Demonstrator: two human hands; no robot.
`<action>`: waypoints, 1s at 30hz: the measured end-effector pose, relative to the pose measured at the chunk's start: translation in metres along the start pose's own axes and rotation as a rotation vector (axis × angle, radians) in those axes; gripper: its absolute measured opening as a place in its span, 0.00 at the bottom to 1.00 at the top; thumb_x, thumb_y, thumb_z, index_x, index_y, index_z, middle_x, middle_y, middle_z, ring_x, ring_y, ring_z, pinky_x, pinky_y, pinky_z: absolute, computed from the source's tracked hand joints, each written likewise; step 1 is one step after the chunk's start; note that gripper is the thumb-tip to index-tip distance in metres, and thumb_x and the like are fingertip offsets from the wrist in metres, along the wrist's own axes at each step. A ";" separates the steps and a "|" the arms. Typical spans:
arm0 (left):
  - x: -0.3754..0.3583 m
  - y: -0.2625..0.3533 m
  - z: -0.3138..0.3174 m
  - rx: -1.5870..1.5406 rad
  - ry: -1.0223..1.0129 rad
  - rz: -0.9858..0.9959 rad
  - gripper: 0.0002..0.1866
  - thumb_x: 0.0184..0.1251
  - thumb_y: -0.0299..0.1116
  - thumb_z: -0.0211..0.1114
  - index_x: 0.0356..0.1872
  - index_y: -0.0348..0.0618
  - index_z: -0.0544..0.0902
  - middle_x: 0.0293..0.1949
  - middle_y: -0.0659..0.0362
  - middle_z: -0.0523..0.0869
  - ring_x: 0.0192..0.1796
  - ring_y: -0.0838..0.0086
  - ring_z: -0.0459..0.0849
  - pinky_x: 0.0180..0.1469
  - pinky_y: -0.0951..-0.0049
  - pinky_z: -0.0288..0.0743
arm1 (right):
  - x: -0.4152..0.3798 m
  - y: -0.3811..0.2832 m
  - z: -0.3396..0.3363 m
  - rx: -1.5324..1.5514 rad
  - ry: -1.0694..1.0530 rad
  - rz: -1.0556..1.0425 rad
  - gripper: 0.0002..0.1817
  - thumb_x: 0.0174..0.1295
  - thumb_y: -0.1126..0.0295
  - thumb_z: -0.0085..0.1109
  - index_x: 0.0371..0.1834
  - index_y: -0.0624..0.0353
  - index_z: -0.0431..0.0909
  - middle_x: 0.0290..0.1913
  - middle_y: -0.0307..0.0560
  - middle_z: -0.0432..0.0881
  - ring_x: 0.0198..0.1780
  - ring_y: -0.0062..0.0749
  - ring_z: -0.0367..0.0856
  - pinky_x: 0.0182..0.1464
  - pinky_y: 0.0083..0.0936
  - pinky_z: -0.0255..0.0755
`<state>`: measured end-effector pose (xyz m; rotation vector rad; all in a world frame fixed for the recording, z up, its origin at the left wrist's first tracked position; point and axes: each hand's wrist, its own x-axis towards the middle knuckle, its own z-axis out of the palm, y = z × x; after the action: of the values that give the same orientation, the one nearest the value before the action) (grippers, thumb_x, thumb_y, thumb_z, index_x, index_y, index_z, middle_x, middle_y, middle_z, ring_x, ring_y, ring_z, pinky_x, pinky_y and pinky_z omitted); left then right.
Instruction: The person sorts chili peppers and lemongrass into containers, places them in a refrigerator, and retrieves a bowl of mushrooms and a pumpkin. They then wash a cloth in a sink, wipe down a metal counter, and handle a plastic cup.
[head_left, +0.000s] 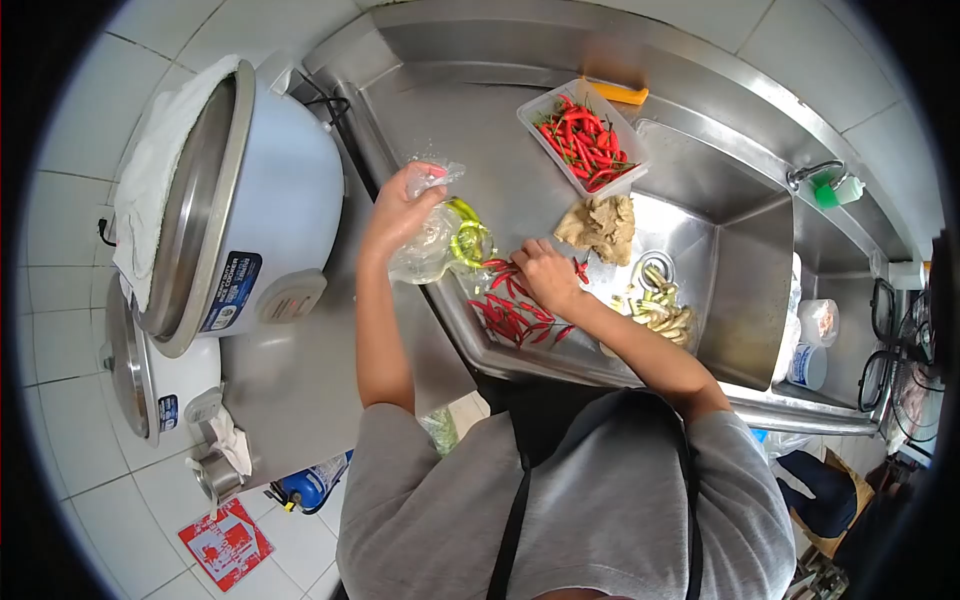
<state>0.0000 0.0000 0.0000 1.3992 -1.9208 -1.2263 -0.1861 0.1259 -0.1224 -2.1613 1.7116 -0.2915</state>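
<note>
My left hand (400, 215) is closed on the gathered top of a clear plastic bag (425, 258), holding it up at the counter's left edge. Bright yellow-green curved shapes (467, 235) show at the bag's right side. My right hand (548, 275), fingers curled down, grips among loose red chilies (512, 318) on the steel counter, just right of the bag. Chili tips stick out on both sides of its fingers. Behind this hand stands a clear plastic tub (632, 185) full of red chilies with green stems.
A crumpled tan cloth-like lump (600, 228) lies by the sink (740, 290). Pale cut stalks and roots (660, 310) are heaped near the drain. An orange-handled tool (615, 93) rests behind the tub. Large rice cookers (290, 180) stand on the left; a faucet (818, 172) is at right.
</note>
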 end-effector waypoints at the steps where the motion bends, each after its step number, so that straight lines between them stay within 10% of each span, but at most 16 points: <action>1: -0.001 0.000 -0.002 0.006 0.041 0.027 0.10 0.54 0.29 0.59 0.39 0.41 0.76 0.37 0.60 0.78 0.41 0.78 0.72 0.46 0.79 0.65 | 0.000 0.002 0.001 0.043 0.054 -0.002 0.18 0.45 0.73 0.57 0.44 0.55 0.75 0.46 0.52 0.74 0.51 0.46 0.71 0.44 0.34 0.73; 11: -0.034 0.011 -0.007 -0.065 0.090 0.039 0.09 0.55 0.27 0.57 0.39 0.41 0.76 0.32 0.64 0.77 0.34 0.81 0.72 0.40 0.79 0.67 | 0.011 0.007 -0.020 0.572 0.095 0.085 0.13 0.51 0.78 0.51 0.41 0.61 0.75 0.40 0.55 0.74 0.41 0.51 0.76 0.44 0.35 0.72; 17: -0.032 0.009 -0.001 -0.070 0.050 0.023 0.09 0.56 0.27 0.56 0.39 0.41 0.76 0.32 0.62 0.78 0.35 0.81 0.73 0.41 0.79 0.68 | 0.013 0.003 0.014 0.437 -0.046 -0.225 0.14 0.50 0.75 0.57 0.42 0.61 0.73 0.44 0.55 0.69 0.41 0.52 0.75 0.44 0.37 0.71; 28: -0.030 -0.002 0.003 -0.043 0.038 -0.032 0.09 0.56 0.28 0.56 0.39 0.40 0.75 0.34 0.59 0.78 0.39 0.78 0.73 0.45 0.77 0.67 | 0.012 0.012 0.005 0.116 -0.096 -0.130 0.10 0.50 0.77 0.55 0.37 0.63 0.72 0.40 0.59 0.73 0.36 0.50 0.77 0.37 0.37 0.73; 30: -0.029 -0.004 0.002 -0.042 0.046 -0.005 0.09 0.55 0.28 0.56 0.38 0.39 0.76 0.34 0.59 0.78 0.39 0.78 0.73 0.45 0.78 0.67 | 0.018 0.023 -0.013 0.593 -0.143 -0.074 0.11 0.52 0.72 0.57 0.37 0.65 0.73 0.36 0.55 0.77 0.34 0.39 0.78 0.34 0.30 0.72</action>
<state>0.0116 0.0268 -0.0003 1.4002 -1.8513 -1.2191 -0.2076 0.1021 -0.1215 -1.7561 1.2623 -0.5679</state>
